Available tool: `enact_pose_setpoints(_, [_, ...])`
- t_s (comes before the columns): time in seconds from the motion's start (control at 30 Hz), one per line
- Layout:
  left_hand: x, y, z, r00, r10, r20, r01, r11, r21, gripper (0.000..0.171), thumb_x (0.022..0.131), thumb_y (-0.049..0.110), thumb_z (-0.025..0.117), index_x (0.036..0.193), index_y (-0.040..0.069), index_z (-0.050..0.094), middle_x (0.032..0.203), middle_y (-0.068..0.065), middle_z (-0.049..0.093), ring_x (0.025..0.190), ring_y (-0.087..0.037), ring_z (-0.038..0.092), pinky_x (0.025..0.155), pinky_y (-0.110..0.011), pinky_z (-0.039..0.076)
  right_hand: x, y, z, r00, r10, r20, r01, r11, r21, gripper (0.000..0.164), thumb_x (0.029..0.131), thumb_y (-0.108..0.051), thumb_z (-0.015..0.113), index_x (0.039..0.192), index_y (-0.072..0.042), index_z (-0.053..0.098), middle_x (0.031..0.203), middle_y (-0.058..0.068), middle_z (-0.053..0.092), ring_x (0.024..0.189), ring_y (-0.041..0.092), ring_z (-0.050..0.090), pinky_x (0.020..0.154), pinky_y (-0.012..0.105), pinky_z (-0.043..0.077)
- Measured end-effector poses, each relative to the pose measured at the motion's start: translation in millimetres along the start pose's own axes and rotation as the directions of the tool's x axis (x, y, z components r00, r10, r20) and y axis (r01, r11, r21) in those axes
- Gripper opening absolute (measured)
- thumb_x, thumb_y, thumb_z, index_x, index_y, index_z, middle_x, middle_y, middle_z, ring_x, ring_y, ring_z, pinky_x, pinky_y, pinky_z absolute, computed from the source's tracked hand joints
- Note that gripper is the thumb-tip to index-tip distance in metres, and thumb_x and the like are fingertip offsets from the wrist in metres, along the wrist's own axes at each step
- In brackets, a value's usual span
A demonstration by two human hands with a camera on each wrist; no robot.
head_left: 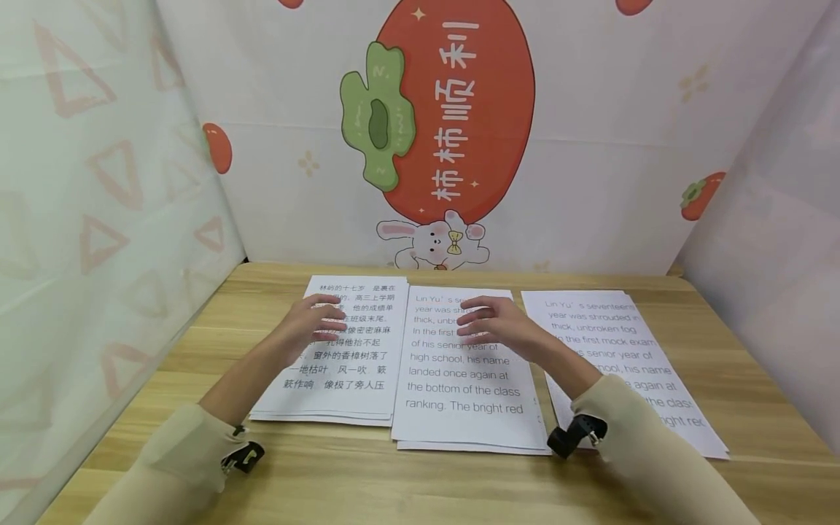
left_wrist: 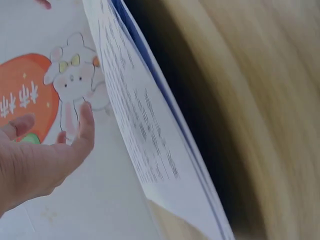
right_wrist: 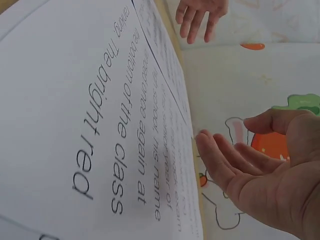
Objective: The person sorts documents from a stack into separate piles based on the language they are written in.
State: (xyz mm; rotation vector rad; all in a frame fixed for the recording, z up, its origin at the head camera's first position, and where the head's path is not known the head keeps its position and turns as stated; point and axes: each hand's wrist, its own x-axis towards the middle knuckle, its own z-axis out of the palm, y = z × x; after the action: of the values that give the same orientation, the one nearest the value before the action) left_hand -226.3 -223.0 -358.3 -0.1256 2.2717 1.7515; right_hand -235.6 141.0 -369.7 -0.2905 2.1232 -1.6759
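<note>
Three stacks of printed paper lie side by side on a wooden table. Over the left stack, with Chinese text (head_left: 354, 357), hovers my left hand (head_left: 305, 328), its fingers loosely bent and holding nothing. My right hand (head_left: 502, 328) is above the middle stack, with English text (head_left: 459, 390), and its relaxed fingers are likewise bare. The right stack of English pages (head_left: 590, 321) is partly covered by my right forearm. In the left wrist view the left hand (left_wrist: 45, 160) appears apart from the paper; the right wrist view shows the right hand (right_wrist: 265, 170) with fingers spread slightly.
The wooden table (head_left: 315, 474) extends in front of the pages. Behind it hangs a white cloth backdrop (head_left: 590, 197) with a large persimmon and a rabbit print. Another cloth wall (head_left: 79, 240) stands at the left. Black straps (head_left: 577, 434) circle my wrists.
</note>
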Motion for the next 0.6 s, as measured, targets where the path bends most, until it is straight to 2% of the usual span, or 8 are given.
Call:
enact_pose_setpoints(0.07, [-1.4, -0.3, 6.6, 0.998, 0.013, 0.06, -0.012, 1.0, -0.025, 0.051, 0.108, 0.012, 0.047, 0.153, -0.008, 0.035, 0.143, -0.034, 0.052, 0.121, -0.037, 0.066, 0.102, -0.039, 0.057, -5.4, 1.6, -7.8, 1.0, 0.015, -0.016, -0.015, 1.0, -0.007, 0.054, 0.101, -0.003, 0.062, 0.149, 0.011, 0.042, 0.135, 0.033, 0.061, 0.116, 0.039, 0.07, 0.099, 0.047, 0.058])
enact_pose_setpoints(0.2, [-2.4, -1.6, 20.0, 0.993, 0.01, 0.119, -0.004, 0.999, -0.053, 0.049, 0.107, 0.008, 0.045, 0.152, -0.008, 0.035, 0.142, -0.034, 0.053, 0.117, -0.034, 0.069, 0.103, -0.04, 0.057, -16.9, 6.4, -21.6, 0.998, 0.042, -0.036, -0.043, 0.999, -0.028, 0.05, 0.103, -0.002, 0.059, 0.147, 0.014, 0.042, 0.133, 0.034, 0.062, 0.113, 0.037, 0.071, 0.096, 0.045, 0.06])
enact_pose_setpoints(0.4, [1.5, -2.8, 38.5, 0.989, -0.002, 0.148, 0.011, 0.998, -0.058, 0.046, 0.107, 0.006, 0.046, 0.15, -0.008, 0.039, 0.139, -0.032, 0.057, 0.116, -0.035, 0.069, 0.101, -0.038, 0.058, -34.0, 17.2, -40.2, 0.99, 0.1, -0.102, -0.106, 0.993, -0.053, 0.052, 0.102, -0.004, 0.06, 0.147, 0.015, 0.04, 0.131, 0.034, 0.063, 0.105, 0.033, 0.074, 0.09, 0.04, 0.063])
enact_pose_setpoints(0.6, [9.6, -3.8, 53.4, 0.989, -0.023, 0.149, 0.032, 0.997, -0.064, 0.046, 0.105, 0.006, 0.051, 0.148, -0.007, 0.043, 0.135, -0.031, 0.059, 0.115, -0.035, 0.07, 0.099, -0.039, 0.059, -42.9, 26.0, -55.2, 0.972, 0.157, -0.175, -0.172, 0.982, -0.076, 0.054, 0.099, -0.004, 0.065, 0.144, 0.016, 0.043, 0.115, 0.027, 0.071, 0.093, 0.026, 0.077, 0.083, 0.037, 0.065])
